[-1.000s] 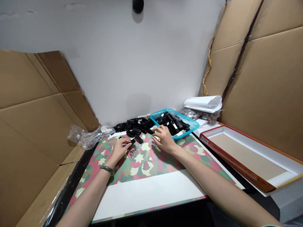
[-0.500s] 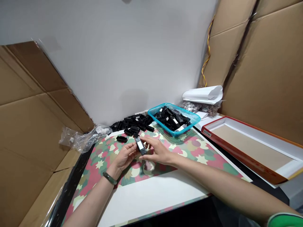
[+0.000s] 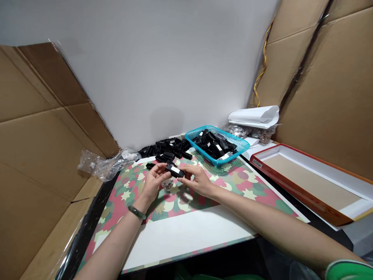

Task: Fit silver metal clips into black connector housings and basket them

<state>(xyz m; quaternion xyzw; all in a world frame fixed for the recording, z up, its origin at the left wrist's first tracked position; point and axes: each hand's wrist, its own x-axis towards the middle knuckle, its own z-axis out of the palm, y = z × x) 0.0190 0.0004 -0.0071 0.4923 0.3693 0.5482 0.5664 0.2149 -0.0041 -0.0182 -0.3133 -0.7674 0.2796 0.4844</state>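
Between both hands, above the patterned sheet (image 3: 163, 206), is a small black plastic case (image 3: 175, 171) with a white label on its upper face. My left hand (image 3: 154, 182) pinches its left end between thumb and fingers. The right end is gripped by the fingertips of my right hand (image 3: 198, 181). Just beneath the case lie a few small shiny bits (image 3: 167, 184), too small to name. Behind my hands a pile of similar black cases (image 3: 167, 147) rests against the wall. One more black case (image 3: 150, 166) shows partly behind my left fingers.
A blue plastic basket (image 3: 247, 147) full of black parts stands behind my right hand. Clear plastic bags (image 3: 105, 165) lie at the left. At the right are an open red-edged box (image 3: 303, 200) and a white paper roll (image 3: 253, 116). Cardboard walls flank both sides.
The case has turned from steeply slanted to nearly level, and both hands have lifted it slightly away from me. My left hand has shifted to its left end. The view has moved slightly.
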